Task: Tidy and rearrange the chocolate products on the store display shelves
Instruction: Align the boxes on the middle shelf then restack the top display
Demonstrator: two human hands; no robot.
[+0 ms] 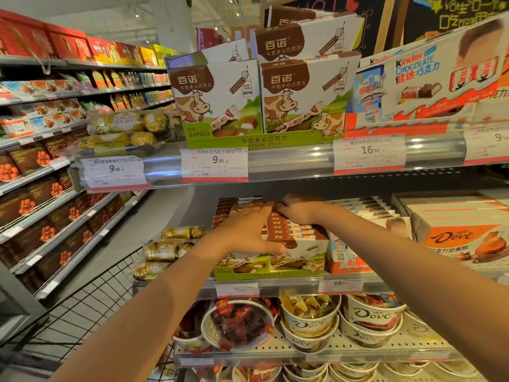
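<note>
Both hands are on the Bainuo boxes that stand packed in their green tray on the middle shelf, so the step in hand seems to be the straightening of this row. The left hand lies flat over the top of the boxes, fingers stretched out and the thumb pressed on the front face; it pushes and does not grip. The right hand reaches further back over the same row, with its fingers bent down behind the top edges of the boxes; whether it pinches one box or only pulls at them I cannot tell. I judge that the next move is to draw the back boxes forward and press the row square, so that the fronts stand even. This needs a gentle and equal push from both hands, because the boxes are thin and stand upright, and one may tip. Just left of the tray lie the Ferrero packs, loosely stacked near the shelf end, and a hard push could knock them. Just right stand the Kinder boxes, touching the tray, and then the Dove box. The upper shelf hangs low over the hands, so there is little room to lift a box. Below are the Dove cups.
</note>
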